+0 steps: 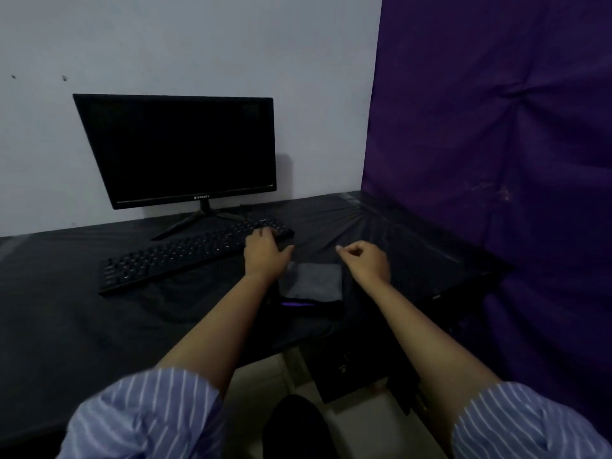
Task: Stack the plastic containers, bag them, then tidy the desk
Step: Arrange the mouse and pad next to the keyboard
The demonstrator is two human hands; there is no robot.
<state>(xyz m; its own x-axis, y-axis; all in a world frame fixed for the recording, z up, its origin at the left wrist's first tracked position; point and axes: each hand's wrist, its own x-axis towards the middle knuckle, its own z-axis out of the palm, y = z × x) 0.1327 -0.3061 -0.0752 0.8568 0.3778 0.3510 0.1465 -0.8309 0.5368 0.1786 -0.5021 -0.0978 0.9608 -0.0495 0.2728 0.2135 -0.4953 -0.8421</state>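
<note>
Sleeves: striped blue sleeves (145, 412) sit closest to the lens, at 6 o'clock, rolled up so both forearms are bare.
Containers: no plastic containers and no bag show anywhere; they look to be already dealt with, so this reads as the tidying part.
Folded cloth: a grey folded cloth (313, 281) lies flat near the middle of the worktop (66, 293), on something dark with a purple strip, between the two forearms.
Left hand: the left hand (265, 251) rests at the keyboard's right end, grip curled down over the corner keys, probably to square it up; whether it truly clasps the edge I cannot tell.
Right hand: the right hand (364, 260) hovers at 2 o'clock of the cloth, grip loosely curled and pinching nothing.
Keyboard: the black keyboard (185, 256) lies askew, at 10 o'clock of the cloth.
Monitor: the dark monitor (178, 150) stands behind at 11 o'clock, against the wall.
Curtain: a purple curtain (496, 127) fills 3 o'clock.
</note>
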